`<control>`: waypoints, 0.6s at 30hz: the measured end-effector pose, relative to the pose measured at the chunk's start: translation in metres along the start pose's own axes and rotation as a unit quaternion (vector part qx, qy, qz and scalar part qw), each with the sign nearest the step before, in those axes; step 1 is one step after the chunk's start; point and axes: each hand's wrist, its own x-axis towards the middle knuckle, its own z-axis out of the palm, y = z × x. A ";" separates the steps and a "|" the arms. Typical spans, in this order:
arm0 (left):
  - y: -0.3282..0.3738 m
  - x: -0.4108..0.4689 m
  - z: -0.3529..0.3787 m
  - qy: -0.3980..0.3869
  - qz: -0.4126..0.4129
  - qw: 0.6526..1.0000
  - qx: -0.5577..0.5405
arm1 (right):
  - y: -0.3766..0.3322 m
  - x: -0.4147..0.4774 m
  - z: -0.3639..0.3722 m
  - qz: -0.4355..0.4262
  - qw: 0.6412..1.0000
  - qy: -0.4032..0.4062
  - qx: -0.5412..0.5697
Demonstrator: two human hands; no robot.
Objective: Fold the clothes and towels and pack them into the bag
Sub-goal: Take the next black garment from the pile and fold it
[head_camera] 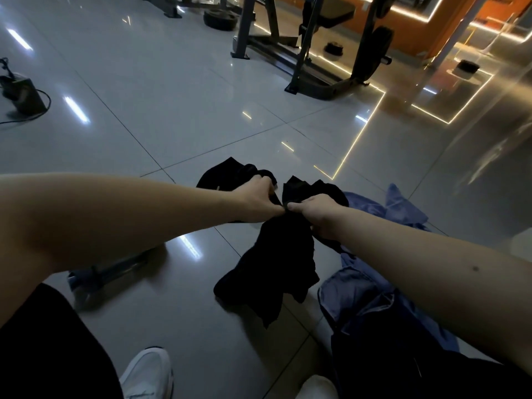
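A black garment (276, 266) hangs above the tiled floor, held up between both hands. My left hand (256, 201) grips its upper edge with curled fingers, and a bunched black part sticks out beyond the knuckles. My right hand (316, 216) pinches the cloth right beside it, thumb against thumb. The garment's lower part dangles down to just above the floor. A blue garment (371, 283) lies crumpled on the floor at the right, partly under my right forearm. No bag is clearly visible.
Glossy grey floor tiles (172, 133) spread ahead. A weight bench frame (316, 53) stands at the back, with weight plates (220, 20) beside it. A small dark box with a cable (24, 95) sits far left. My white shoes (148, 372) are at the bottom.
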 end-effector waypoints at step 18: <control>0.001 -0.003 0.019 0.010 -0.051 0.995 -0.087 | 0.000 0.000 -0.002 -0.035 0.990 0.049 0.126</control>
